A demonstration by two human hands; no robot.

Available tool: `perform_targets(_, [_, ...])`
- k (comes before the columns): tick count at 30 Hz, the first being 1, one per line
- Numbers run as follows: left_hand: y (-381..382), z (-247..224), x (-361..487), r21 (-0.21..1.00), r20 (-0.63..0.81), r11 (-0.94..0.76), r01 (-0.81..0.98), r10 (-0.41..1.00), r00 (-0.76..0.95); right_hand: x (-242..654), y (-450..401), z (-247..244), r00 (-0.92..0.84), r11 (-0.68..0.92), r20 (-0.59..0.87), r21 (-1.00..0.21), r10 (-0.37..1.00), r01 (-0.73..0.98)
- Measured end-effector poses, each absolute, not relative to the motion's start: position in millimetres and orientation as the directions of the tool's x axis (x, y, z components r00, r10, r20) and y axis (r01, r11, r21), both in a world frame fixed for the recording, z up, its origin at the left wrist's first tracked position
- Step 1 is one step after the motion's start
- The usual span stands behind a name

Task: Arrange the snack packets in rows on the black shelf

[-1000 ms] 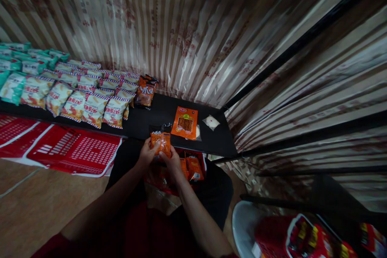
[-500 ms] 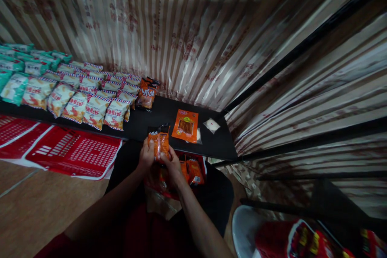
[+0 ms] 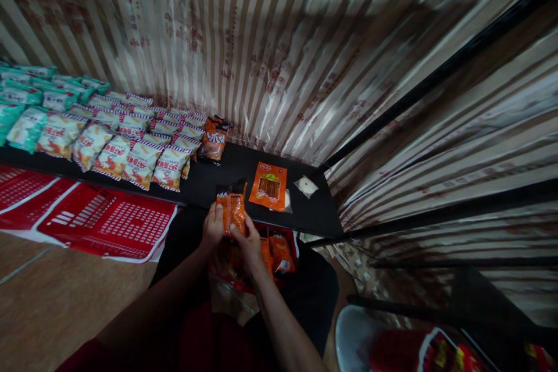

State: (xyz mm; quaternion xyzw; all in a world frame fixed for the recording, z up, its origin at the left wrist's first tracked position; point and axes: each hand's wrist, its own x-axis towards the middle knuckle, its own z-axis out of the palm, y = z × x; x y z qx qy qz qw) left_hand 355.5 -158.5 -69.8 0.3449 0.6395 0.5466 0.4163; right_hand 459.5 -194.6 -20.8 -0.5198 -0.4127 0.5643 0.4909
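Between both hands, over my lap, is an orange and black snack packet (image 3: 232,209). My left hand (image 3: 213,226) grips its left side, and my right hand (image 3: 248,244) holds its lower right edge with the thumb across the front. Below my right hand, more orange packets (image 3: 281,254) lie in a red bag or container on my lap, its shape partly hidden by my forearms. Just beyond, a flat orange snack pouch (image 3: 269,185) rests on the black shelf (image 3: 231,165). A similar orange and black packet (image 3: 213,139) stands at the end of the rows.
Rows of cream snack bags (image 3: 142,163) and green bags (image 3: 28,128) fill the shelf's left part. A small clear packet (image 3: 306,186) lies near its right end. Red baskets (image 3: 108,221) show under the shelf. Black poles (image 3: 418,84) and a striped curtain (image 3: 261,40) enclose the right and back.
Both hands still hold the packet, which now sits slightly more upright with its black top showing more. The whole view has shifted a little; the shelf goods have not visibly moved.
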Motion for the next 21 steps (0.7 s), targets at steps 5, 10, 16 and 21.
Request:
perform_targets(5, [-158, -61, 360, 0.98, -0.147, 0.191, 0.048, 0.873, -0.466, 459, -195, -21, 0.066, -0.114, -0.115, -0.993, 0.991, -0.021])
perform_targets(10, [-158, -57, 363, 0.986, -0.061, 0.138, 0.097, 0.828, -0.557, 460, -195, -21, 0.103, -0.058, -0.047, -0.992, 0.994, 0.109])
perform_targets(16, [-158, -52, 363, 0.977, 0.092, 0.036, 0.212, 0.819, -0.567, 458, -195, -14, 0.128, 0.012, 0.05, -0.959, 0.99, 0.284])
perform_targets(21, [-157, -47, 360, 0.976, 0.102, 0.021, 0.215, 0.832, -0.545, 456, -194, -11, 0.12, 0.063, 0.119, -0.918, 0.986, 0.391])
